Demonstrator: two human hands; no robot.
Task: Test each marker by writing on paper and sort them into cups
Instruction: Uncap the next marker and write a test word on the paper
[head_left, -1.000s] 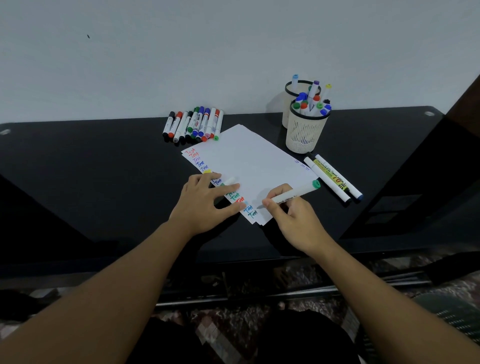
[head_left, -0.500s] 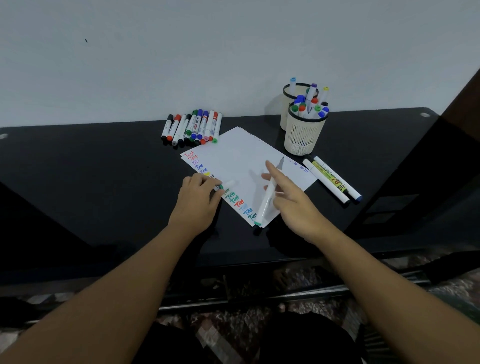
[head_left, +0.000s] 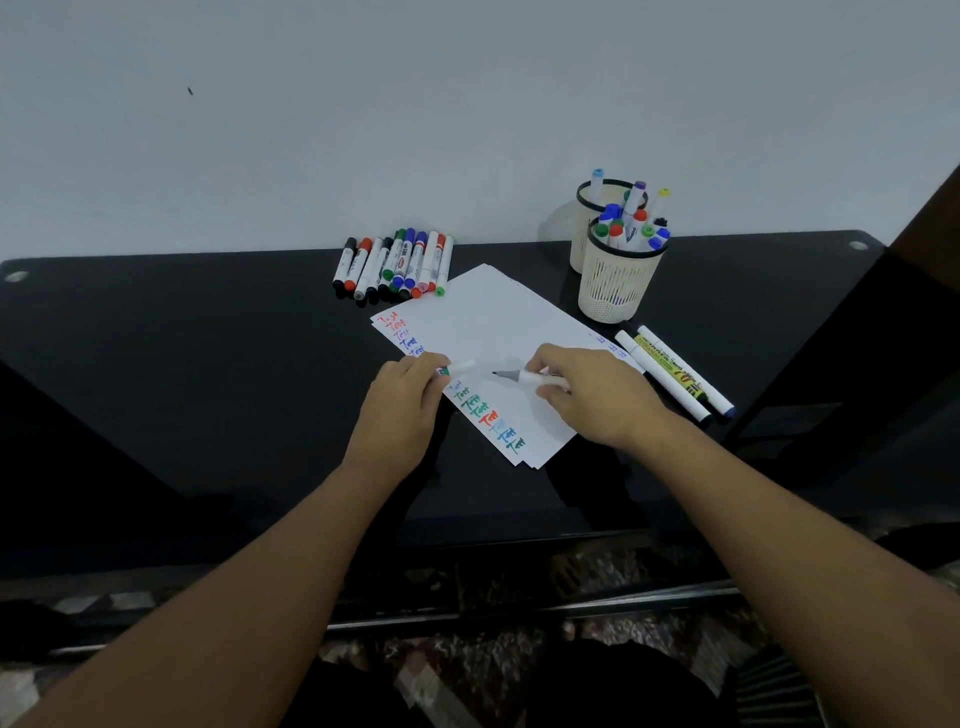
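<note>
Marker (head_left: 540, 381) barrel hides inside gripping right hand (head_left: 597, 397); left hand (head_left: 405, 410) pinches its half-covered cap (head_left: 460, 368).

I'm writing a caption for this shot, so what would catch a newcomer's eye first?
Two hands meet over the white paper at centre: the right hand holds an uncapped marker, its tip pointing at the cap in the left hand. Colourful "Test" scribbles line the paper's left edge. Two marker-filled cups stand behind on the right.
</note>
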